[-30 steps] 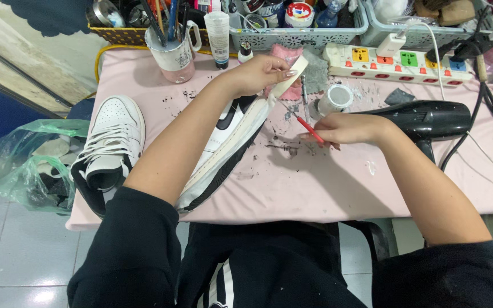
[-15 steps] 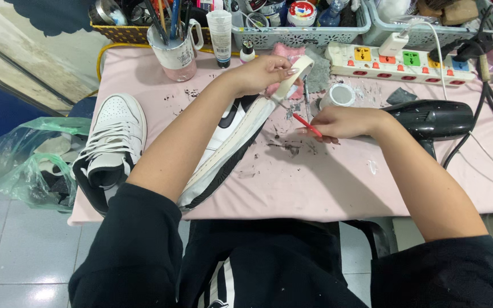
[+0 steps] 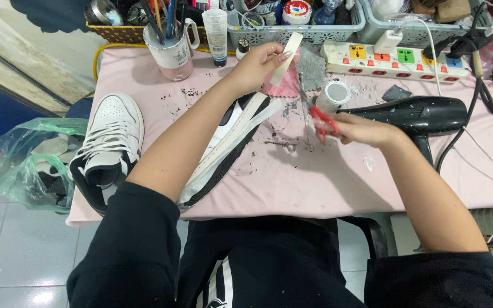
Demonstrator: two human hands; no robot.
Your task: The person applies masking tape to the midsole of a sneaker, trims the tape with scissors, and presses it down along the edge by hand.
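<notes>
Pink desk (image 3: 326,188): left hand (image 3: 258,65) pinches a cream strip (image 3: 287,57) upright. Right hand (image 3: 352,128), fingers closed on red-handled scissors (image 3: 318,117), seems mid-trim; cutting needs blades aligned.

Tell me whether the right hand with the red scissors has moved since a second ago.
Yes. The right hand with the red scissors has lifted off the pink table and gone up, closer to the white tape roll.
</notes>
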